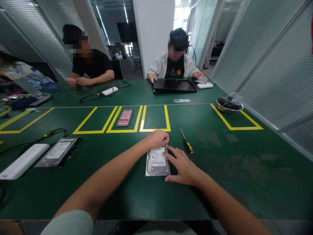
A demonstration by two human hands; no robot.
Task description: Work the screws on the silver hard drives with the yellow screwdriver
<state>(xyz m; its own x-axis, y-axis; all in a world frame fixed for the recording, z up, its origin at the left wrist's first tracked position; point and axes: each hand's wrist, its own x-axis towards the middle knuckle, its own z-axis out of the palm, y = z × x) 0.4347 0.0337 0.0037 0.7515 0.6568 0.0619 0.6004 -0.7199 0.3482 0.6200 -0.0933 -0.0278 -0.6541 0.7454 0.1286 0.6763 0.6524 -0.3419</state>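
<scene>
On the green table (220, 182), marked with yellow tape boxes, a hard drive (157, 162) lies flat, label up, near the front edge. Left hand (157, 139) curls over its far end; right hand (184, 167) rests spread along its right side, fingers touching. A screwdriver (186, 141) lies just beside; glass partitions enclose the room.
</scene>
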